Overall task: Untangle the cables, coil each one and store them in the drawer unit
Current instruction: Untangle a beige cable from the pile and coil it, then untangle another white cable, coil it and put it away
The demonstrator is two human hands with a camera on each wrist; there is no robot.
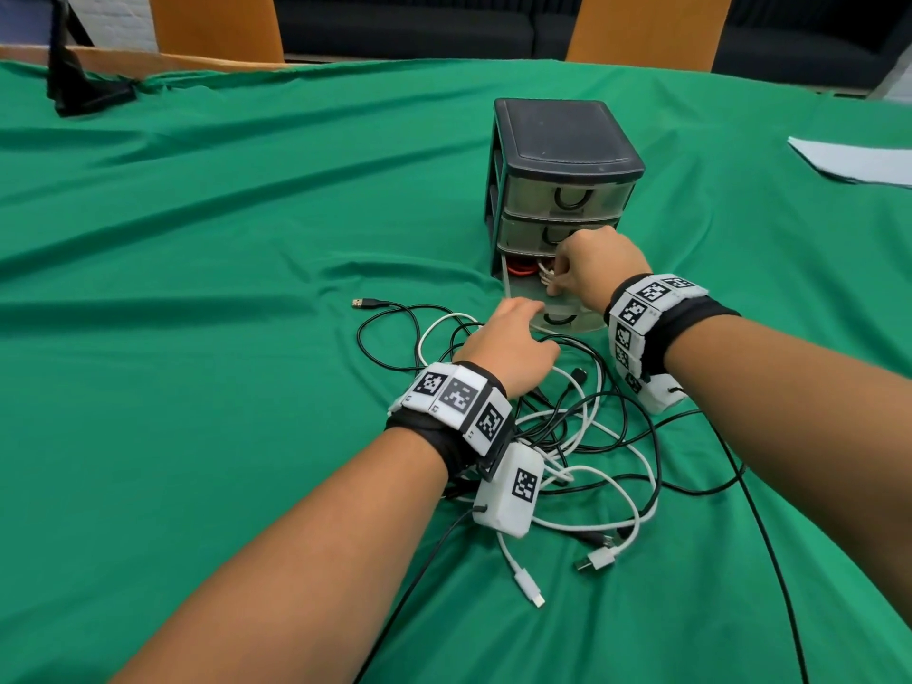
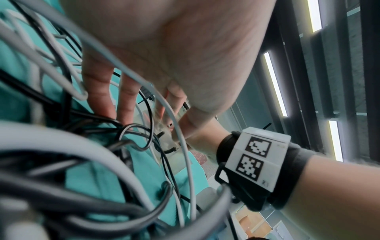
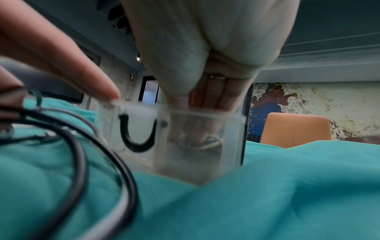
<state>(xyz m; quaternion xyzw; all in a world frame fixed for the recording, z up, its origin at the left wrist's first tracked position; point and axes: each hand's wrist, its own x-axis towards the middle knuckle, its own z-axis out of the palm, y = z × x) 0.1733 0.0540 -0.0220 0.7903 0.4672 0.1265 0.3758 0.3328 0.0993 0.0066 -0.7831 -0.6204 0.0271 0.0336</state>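
A black drawer unit (image 1: pixel 562 135) with three clear drawers stands on the green cloth. Its bottom drawer (image 1: pixel 572 325) (image 3: pixel 205 160) is pulled out. My right hand (image 1: pixel 555 283) (image 3: pixel 197 133) reaches down into it and pinches a coiled white cable (image 1: pixel 544 275) (image 3: pixel 211 144). An orange cable (image 1: pixel 518 269) lies at the back of the same drawer. My left hand (image 1: pixel 523 308) (image 2: pixel 133 112) has straight fingers (image 3: pixel 98 84) touching the drawer's front rim. Under my left wrist lies a tangle of black and white cables (image 1: pixel 582 436) (image 2: pixel 144 146).
A black USB plug (image 1: pixel 362 303) sticks out left of the tangle, and white plugs (image 1: pixel 594 560) lie at its near side. A white sheet (image 1: pixel 858 162) lies at the far right, a black object (image 1: pixel 79 86) at the far left. Orange chairs (image 1: pixel 217 22) stand beyond the table.
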